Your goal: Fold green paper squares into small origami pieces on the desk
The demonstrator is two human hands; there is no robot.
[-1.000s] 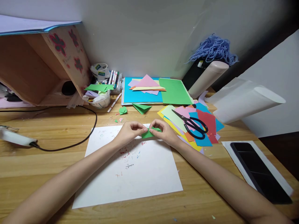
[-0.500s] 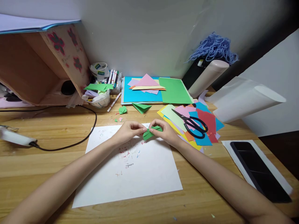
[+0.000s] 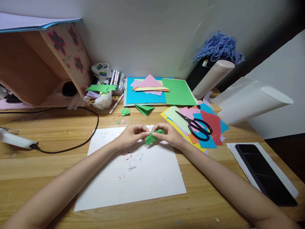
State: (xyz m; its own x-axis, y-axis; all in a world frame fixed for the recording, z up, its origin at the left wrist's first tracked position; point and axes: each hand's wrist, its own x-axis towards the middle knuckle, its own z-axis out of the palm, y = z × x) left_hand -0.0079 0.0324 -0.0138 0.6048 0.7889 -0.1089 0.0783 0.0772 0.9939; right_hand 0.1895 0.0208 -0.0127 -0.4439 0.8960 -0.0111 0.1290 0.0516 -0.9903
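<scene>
Between my two hands is a small folded green paper (image 3: 150, 139), held above the upper part of a white sheet (image 3: 152, 178) with coloured marks. My left hand (image 3: 132, 135) pinches its left side between thumb and fingers. On the other side, my right hand (image 3: 168, 135) pinches it too, and its fingers cover part of the folds. Beyond the hands lie a small folded green piece (image 3: 125, 111) and a folded green triangle (image 3: 145, 109).
Black-handled scissors (image 3: 199, 127) rest on coloured paper scraps at right. Behind stand stacked coloured sheets (image 3: 181, 92) and a tub of scraps (image 3: 102, 103). A phone (image 3: 264, 175) lies far right; a black cable (image 3: 95, 133) curves at left.
Both hands stay in nearly the same place, still pinching the folded green paper. The paper has tilted slightly, its lower left edge a little lower.
</scene>
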